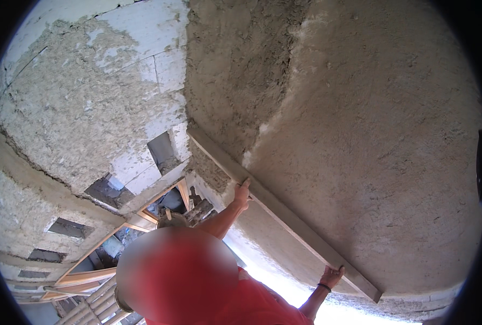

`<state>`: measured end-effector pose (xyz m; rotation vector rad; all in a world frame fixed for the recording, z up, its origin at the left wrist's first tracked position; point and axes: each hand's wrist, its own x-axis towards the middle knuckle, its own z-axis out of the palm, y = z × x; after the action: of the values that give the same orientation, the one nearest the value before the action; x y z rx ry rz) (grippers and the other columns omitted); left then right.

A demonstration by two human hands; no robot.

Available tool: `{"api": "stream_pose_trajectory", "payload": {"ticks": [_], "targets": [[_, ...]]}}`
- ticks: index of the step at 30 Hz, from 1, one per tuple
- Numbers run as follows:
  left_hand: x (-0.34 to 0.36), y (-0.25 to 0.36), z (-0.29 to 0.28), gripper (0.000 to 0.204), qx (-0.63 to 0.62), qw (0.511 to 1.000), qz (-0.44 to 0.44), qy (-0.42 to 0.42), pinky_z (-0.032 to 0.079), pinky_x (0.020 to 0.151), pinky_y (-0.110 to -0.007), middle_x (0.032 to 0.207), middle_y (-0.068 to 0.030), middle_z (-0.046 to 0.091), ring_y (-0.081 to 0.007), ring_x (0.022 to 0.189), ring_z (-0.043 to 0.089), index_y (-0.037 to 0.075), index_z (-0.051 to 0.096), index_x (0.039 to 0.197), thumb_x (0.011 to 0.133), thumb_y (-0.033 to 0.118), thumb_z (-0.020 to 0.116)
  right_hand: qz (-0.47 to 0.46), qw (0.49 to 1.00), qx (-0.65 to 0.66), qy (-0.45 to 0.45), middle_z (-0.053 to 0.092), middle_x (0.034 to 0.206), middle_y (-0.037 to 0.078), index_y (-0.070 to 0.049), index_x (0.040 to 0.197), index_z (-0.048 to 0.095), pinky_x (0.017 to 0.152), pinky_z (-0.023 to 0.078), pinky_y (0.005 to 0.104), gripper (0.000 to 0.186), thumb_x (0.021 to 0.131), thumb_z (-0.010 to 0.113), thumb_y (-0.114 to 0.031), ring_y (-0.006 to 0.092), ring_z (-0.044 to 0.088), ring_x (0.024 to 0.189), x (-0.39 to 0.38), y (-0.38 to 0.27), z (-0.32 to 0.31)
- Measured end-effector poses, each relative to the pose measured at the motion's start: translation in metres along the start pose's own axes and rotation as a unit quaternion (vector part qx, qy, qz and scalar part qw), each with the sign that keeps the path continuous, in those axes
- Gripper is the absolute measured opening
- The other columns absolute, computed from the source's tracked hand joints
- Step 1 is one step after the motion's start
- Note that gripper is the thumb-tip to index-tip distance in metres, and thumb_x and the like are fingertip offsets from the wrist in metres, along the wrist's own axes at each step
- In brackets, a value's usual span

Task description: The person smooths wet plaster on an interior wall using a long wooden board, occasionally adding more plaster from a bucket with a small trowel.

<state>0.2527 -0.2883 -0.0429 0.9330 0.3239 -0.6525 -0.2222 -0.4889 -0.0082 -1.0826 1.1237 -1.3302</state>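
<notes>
Brown plastered wall (392, 135) is filling the background as your left hand (241, 195) and right hand (332, 276) are gripping a long bar (294, 225), fingers (245, 183) curling round its edge; it is slanting down rightward from near the corner (187, 105), your right hand sitting nearer an end.

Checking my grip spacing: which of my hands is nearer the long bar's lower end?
Right. The right hand grips the long bar just short of its lower end; the left hand holds it nearer the upper end.
</notes>
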Motion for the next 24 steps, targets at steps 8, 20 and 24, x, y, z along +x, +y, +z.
{"api": "stream_pose_trajectory", "payload": {"ticks": [8,20,24], "targets": [[0.002,0.012,0.025,0.035,-0.036,0.994,0.103,0.002,0.049,0.055,-0.033,0.102,-0.0063,0.058,-0.0156,0.082,0.057,0.002,0.049,0.114,0.088,0.023,0.059,-0.025,0.999,0.014,0.014,0.06,0.113,0.009,-0.009,0.11,0.056,0.079,0.049,0.0386,0.04,0.085,0.062,-0.04,0.022,0.058,0.098,0.014,-0.014,0.002],[-0.039,0.06,0.064,0.029,-0.066,0.988,0.138,0.031,0.047,0.07,-0.03,0.1,-0.0085,0.057,-0.016,0.087,0.056,0.0,0.049,0.109,0.087,0.016,0.058,0.006,0.999,0.009,0.046,0.053,0.123,0.012,-0.006,0.117,0.054,0.089,0.045,0.0403,0.046,0.087,0.06,-0.039,0.0254,0.051,0.113,-0.021,-0.095,0.046],[-0.055,0.077,0.07,0.029,-0.033,0.988,0.15,0.009,0.044,0.081,-0.031,0.104,-0.0114,0.055,-0.0167,0.092,0.053,-0.003,0.048,0.108,0.086,0.013,0.06,0.029,0.998,0.02,0.056,0.055,0.121,0.013,-0.004,0.116,0.054,0.091,0.046,0.0397,0.042,0.088,0.059,-0.036,0.0256,0.052,0.113,-0.034,-0.113,0.058]]}}
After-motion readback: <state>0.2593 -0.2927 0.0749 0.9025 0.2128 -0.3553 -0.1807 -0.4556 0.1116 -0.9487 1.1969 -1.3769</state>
